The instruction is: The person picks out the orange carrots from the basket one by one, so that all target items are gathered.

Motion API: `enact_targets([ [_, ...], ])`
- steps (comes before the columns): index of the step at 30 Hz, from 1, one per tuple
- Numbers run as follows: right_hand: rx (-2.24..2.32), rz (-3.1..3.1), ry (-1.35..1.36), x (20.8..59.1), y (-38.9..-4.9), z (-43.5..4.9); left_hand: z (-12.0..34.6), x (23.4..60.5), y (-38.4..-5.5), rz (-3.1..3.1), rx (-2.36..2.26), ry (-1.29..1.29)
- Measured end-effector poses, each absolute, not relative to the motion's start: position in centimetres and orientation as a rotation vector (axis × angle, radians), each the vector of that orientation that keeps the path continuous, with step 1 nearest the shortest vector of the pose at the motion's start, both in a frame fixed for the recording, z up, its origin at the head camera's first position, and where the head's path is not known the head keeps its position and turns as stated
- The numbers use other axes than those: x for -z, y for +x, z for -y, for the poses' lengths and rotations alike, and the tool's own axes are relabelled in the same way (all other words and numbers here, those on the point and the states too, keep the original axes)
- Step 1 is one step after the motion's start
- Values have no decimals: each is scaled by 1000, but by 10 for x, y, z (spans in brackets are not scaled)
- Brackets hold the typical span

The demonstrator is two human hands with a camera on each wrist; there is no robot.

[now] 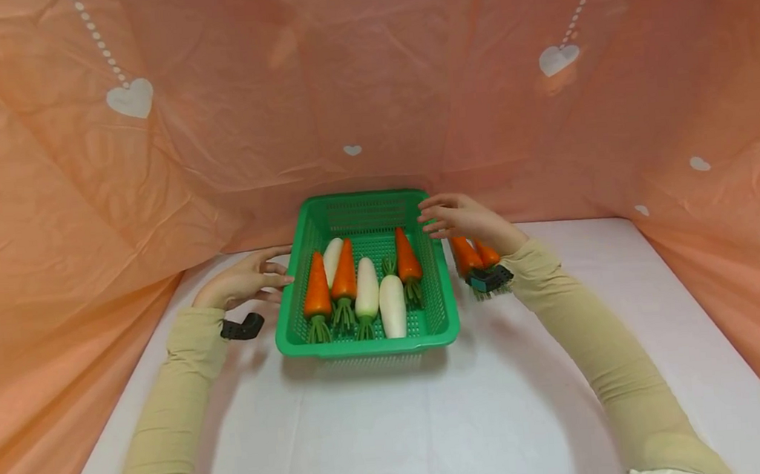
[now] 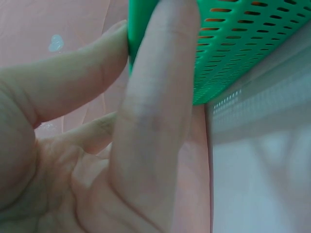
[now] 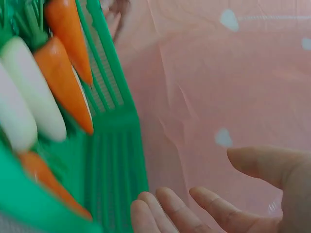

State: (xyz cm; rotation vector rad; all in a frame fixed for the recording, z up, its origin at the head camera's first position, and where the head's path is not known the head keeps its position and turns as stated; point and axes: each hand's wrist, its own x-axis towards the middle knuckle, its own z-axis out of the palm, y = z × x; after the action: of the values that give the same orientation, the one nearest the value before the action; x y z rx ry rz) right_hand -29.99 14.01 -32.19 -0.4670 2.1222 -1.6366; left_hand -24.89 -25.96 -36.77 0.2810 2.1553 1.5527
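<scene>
A green perforated basket (image 1: 370, 348) stands on the white table, holding three carrots (image 1: 316, 290) and three white radishes (image 1: 393, 307), most with their green tops toward the person. At its left side, my left hand (image 1: 243, 281) has its fingers right at the rim. The left wrist view shows the thumb (image 2: 87, 73) against the green rim and a long straight finger overlapping it. My right hand (image 1: 469, 221) hovers by the far right corner, its fingers extended and loosely apart. Nothing lies between the thumb and fingers of that hand in the right wrist view.
Just right of the basket, partly behind the right wrist, two more carrots (image 1: 465, 256) lie on the table. A white cloth (image 1: 382, 430) covers the table. Orange-pink curtains (image 1: 341, 84) with white hearts hang close behind the basket and along both sides.
</scene>
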Motion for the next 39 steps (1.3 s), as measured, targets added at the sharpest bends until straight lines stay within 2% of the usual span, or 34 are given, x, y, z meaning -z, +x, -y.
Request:
enact_targets([
  [23,1512,-1775,-486,355,-288,-31,261,367,-258,-2174,-1486,285],
  [39,1417,-1729,-429,366,-280,0,261,368,-257,-2173,-1476,246],
])
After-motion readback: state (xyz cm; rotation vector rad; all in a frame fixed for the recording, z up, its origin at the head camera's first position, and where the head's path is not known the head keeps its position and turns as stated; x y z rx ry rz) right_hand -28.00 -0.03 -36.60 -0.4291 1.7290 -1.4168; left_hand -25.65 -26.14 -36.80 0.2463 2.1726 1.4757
